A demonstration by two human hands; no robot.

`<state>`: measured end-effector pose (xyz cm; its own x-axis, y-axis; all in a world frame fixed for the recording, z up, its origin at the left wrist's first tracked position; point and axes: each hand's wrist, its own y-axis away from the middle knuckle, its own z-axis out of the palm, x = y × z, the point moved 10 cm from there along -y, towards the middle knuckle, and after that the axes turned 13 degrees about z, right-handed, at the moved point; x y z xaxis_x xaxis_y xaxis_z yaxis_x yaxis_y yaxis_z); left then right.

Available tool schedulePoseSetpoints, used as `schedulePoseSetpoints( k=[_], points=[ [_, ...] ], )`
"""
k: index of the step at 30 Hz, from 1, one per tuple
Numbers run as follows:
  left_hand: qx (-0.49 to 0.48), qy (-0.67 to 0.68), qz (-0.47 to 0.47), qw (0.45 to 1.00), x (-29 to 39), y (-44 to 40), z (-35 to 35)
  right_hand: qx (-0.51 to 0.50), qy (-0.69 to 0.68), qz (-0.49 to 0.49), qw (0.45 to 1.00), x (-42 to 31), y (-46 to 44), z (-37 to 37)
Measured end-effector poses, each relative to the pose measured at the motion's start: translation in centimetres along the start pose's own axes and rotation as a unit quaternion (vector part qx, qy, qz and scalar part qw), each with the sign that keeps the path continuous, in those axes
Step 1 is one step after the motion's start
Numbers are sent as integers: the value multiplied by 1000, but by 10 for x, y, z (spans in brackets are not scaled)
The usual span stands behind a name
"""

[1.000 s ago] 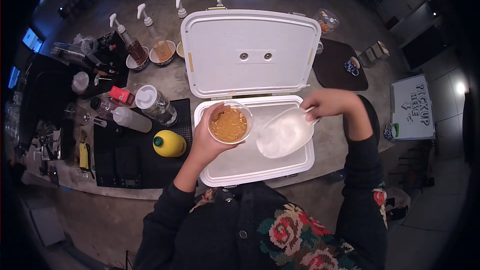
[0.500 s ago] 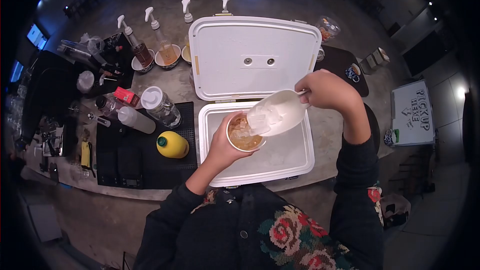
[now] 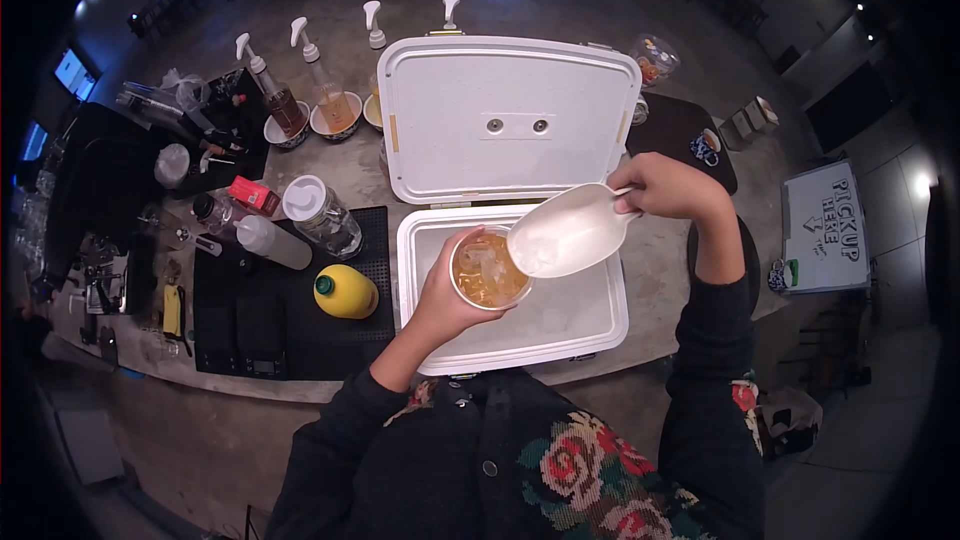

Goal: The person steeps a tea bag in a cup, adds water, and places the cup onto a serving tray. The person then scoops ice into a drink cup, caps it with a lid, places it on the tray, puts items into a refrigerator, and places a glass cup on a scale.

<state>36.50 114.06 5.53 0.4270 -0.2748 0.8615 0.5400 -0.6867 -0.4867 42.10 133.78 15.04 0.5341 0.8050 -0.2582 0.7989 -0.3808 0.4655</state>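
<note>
My left hand (image 3: 448, 298) is wrapped round a clear cup (image 3: 490, 270) of amber liquid with ice in it, held over the open white cooler (image 3: 612, 325). From the right, my right hand (image 3: 655, 185) grips the handle of a white scoop (image 3: 578, 230). The scoop's lip is tilted down at the cup's right rim, and some ice lies inside the scoop near that lip. Behind the cup, the raised cooler lid (image 3: 510, 90) stands upright. Loose ice shows faintly in the cooler.
Left of the cooler, a yellow bottle (image 3: 346, 291) stands on a black mat (image 3: 370, 230) by a lidded clear jar (image 3: 320, 215) and a white squeeze bottle (image 3: 272, 242). Pump bottles (image 3: 333, 105) stand behind. On the right are a dark tray (image 3: 665, 125) and a pickup sign (image 3: 825, 230).
Both hands first came together as the cup shifted right and the scoop tipped over it. Ice has since gone from scoop to cup, and the scoop has drawn slightly right.
</note>
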Motion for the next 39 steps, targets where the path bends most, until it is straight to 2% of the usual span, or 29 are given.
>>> schedulePoseSetpoints(
  k=[3, 5, 6, 8, 10, 11, 13, 14, 15, 16, 18, 20, 21, 23, 25, 26, 28, 30, 33, 35, 36, 38, 39],
  points=[
    [-1, -12, -14, 1000, 0, 1, -8, -10, -48, 5, 999, 20, 3, -3],
    [10, -17, -9, 1000, 7, 1, -16, -14, -31, 68, 997, 32, 10, 4],
    [18, -19, -3, 1000, 13, 1, -20, -13, -30, 65, 997, 32, 7, 15],
    [38, -22, 9, 999, 23, 1, -29, 2, 142, 37, 989, 30, -16, 59],
    [48, -29, 15, 998, 31, 4, -37, -30, 225, 35, 973, 24, -43, 123],
    [56, -34, 20, 998, 36, 7, -42, -67, 217, 14, 974, 13, -47, 147],
    [77, -47, 30, 995, 46, 12, -52, -47, 162, -91, 982, -20, -42, 150],
    [89, -51, 30, 994, 52, 16, -56, -14, 133, -75, 988, -36, -39, 127],
    [101, -49, 30, 993, 59, 20, -61, 64, 78, -113, 988, -55, -38, 97],
    [113, -49, 31, 992, 67, 26, -66, 195, 10, -179, 964, -74, -26, 52],
    [138, -54, 34, 988, 84, 37, -78, 412, -112, -272, 862, -92, 1, -27],
    [163, -62, 35, 984, 98, 51, -90, 544, -66, -295, 783, -108, 13, -80],
    [177, -58, 36, 982, 104, 59, -94, 563, -49, -243, 788, -105, -7, -94],
    [206, -49, 36, 977, 114, 79, -102, 636, 52, -177, 750, -98, -59, -100],
    [251, -76, 28, 965, 121, 103, -116, 419, 16, -78, 904, -89, -104, -91],
    [281, -91, 23, 955, 123, 117, -125, 373, 18, -75, 925, -97, -93, -91],
    [339, -120, 8, 933, 125, 149, -143, 313, -75, -150, 935, -101, -53, -88],
    [364, -147, -15, 920, 114, 185, -160, 312, -97, -224, 918, -110, 9, -73],
    [373, -191, -64, 906, 76, 237, -187, 177, -70, -265, 945, -103, 56, -2],
    [359, -200, -72, 909, 41, 260, -198, 202, 75, -292, 932, -137, 96, 47],
    [344, -205, -77, 913, 19, 271, -202, 203, 71, -288, 933, -138, 103, 65],
    [312, -211, -85, 922, -14, 290, -212, 123, 100, -187, 969, -125, 86, 124],
    [297, -208, -87, 928, -27, 296, -215, 126, 98, -178, 971, -126, 87, 139]
  ],
)
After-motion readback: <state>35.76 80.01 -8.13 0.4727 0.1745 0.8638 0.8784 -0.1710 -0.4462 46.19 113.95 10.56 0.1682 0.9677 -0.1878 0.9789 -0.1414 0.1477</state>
